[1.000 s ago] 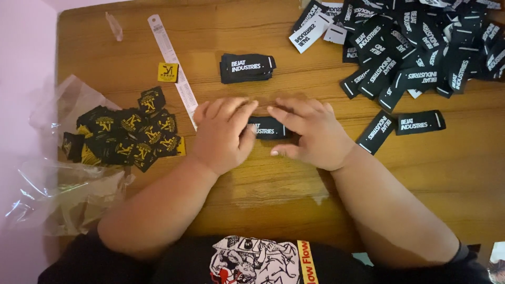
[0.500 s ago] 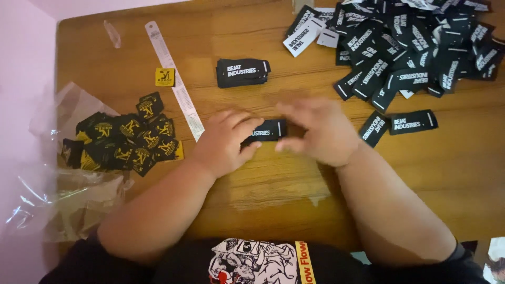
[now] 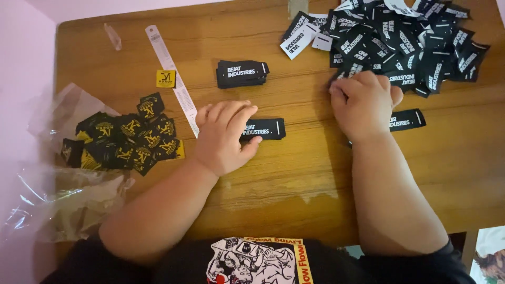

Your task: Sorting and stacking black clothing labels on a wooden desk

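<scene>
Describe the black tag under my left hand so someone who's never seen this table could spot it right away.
On the wooden table, find the left hand near the middle. Its fingertips rest on one black rectangular tag with white lettering. It lies flat and alone, below the neat stack of tags and apart from the loose heap at top right.

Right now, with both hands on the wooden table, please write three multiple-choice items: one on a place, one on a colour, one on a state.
1. Where does the neat stack of black rectangular tags lie?
A. beyond the left hand
B. inside the plastic bag
C. on the ruler

2. What colour is the lone small square tag beside the clear ruler?
A. red
B. yellow
C. white

3. What does the right hand do?
A. hangs in air
B. holds the ruler
C. reaches into the loose heap of black tags

A: stack sits above the fingers. B: yellow face. C: fingers meet the heap's edge.
</scene>
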